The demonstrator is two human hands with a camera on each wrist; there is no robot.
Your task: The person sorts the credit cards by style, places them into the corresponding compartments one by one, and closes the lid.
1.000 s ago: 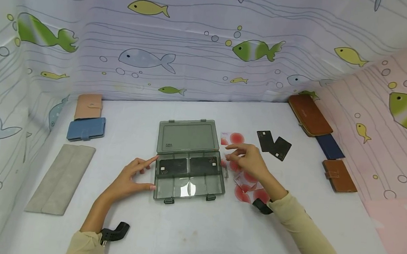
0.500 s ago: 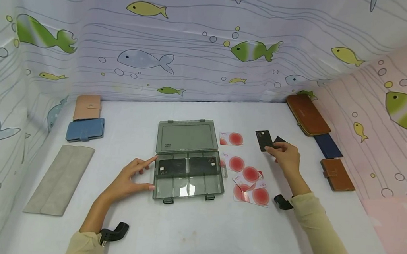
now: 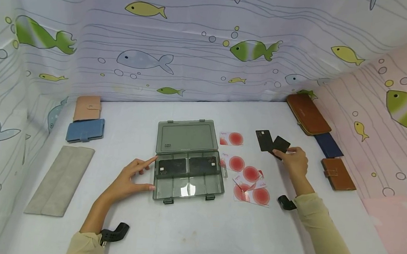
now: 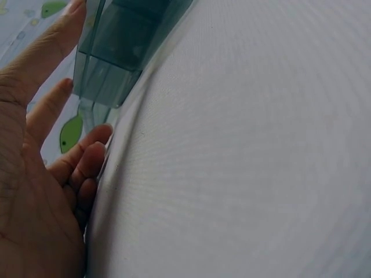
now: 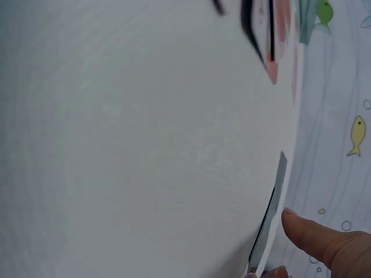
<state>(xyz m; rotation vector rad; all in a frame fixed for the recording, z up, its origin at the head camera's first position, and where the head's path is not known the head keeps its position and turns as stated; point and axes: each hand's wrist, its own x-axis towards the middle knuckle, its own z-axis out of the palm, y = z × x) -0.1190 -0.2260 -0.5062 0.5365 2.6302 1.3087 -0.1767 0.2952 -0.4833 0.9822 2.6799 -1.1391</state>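
Note:
In the head view my left hand (image 3: pixel 131 175) spreads thumb and index finger against the left side of a grey-green see-through plastic case (image 3: pixel 170 186). The case lies with its lid (image 3: pixel 188 137) folded back, and two black VIP cards (image 3: pixel 173 167) sit in its upper compartments. My right hand (image 3: pixel 295 162) is at the lower right side of a black card (image 3: pixel 282 143), fingertips close to its edges. In the right wrist view the thumb (image 5: pixel 313 237) stands slightly apart from the card. Another black card (image 3: pixel 264 139) lies beside it, partly overlapped.
Several white cards with red circles (image 3: pixel 236 163) lie right of the case. Brown wallets (image 3: pixel 308 115) (image 3: pixel 338 174) and a dark blue one (image 3: pixel 328 145) line the right edge. At left are a pink wallet (image 3: pixel 87 108), a blue wallet (image 3: pixel 85 129) and a grey folded sleeve (image 3: pixel 59 181).
My right hand has moved right from above the red-circle cards to the black cards, then slightly further right along the second one. My left hand and the case stay put.

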